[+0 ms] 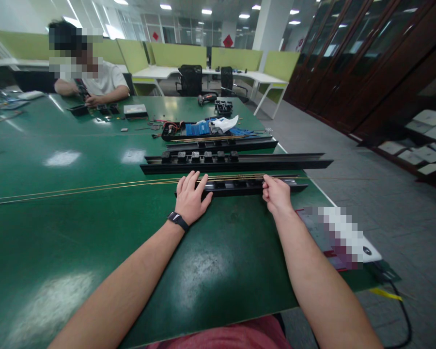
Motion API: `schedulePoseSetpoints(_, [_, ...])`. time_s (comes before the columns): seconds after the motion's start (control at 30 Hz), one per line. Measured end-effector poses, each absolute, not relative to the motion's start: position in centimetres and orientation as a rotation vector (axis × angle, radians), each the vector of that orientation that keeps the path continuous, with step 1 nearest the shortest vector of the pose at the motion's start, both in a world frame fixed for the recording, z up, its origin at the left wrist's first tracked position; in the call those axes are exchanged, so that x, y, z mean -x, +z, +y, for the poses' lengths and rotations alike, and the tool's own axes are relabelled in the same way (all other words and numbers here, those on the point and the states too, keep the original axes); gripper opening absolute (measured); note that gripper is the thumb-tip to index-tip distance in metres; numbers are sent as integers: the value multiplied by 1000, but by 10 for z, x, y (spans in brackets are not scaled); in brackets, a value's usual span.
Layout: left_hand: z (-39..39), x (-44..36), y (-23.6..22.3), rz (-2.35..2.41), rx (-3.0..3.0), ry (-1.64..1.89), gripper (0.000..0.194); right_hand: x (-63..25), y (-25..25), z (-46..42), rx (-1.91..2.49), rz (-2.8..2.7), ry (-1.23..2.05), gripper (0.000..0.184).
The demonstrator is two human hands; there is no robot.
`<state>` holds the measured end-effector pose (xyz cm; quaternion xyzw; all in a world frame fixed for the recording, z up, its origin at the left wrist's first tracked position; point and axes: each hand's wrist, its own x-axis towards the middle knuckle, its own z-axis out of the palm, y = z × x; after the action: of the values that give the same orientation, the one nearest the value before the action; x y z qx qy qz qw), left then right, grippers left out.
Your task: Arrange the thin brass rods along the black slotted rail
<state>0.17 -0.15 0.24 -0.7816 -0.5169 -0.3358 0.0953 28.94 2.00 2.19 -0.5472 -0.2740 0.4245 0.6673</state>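
My left hand (192, 198) lies with its fingers spread over the left end of a short black rail (240, 191) with dark blocks inside. Several long, thin gold-coloured rods (232, 177) run along this rail and stretch far across the table to the left. At the rail's right part, my right hand (277, 195) is closed, thumb and fingers pinched on the rods; the exact grip is partly hidden. Just behind lies a longer black rail (276, 163) holding several dark blocks in its channel.
Farther back are another black rail (254, 144), a black tray (170, 137) with wires and blue items, a power drill (206, 99) and a white box (135, 111). A person (109, 80) works at the far left. A pixelated flat item (314, 232) lies near the right table edge.
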Motion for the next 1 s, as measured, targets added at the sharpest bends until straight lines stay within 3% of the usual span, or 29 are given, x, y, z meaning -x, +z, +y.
schedulePoseSetpoints(1.0, [-2, -2, 3, -1526, 2301, -965, 57, -286, 21, 19, 1214, -646, 981, 37])
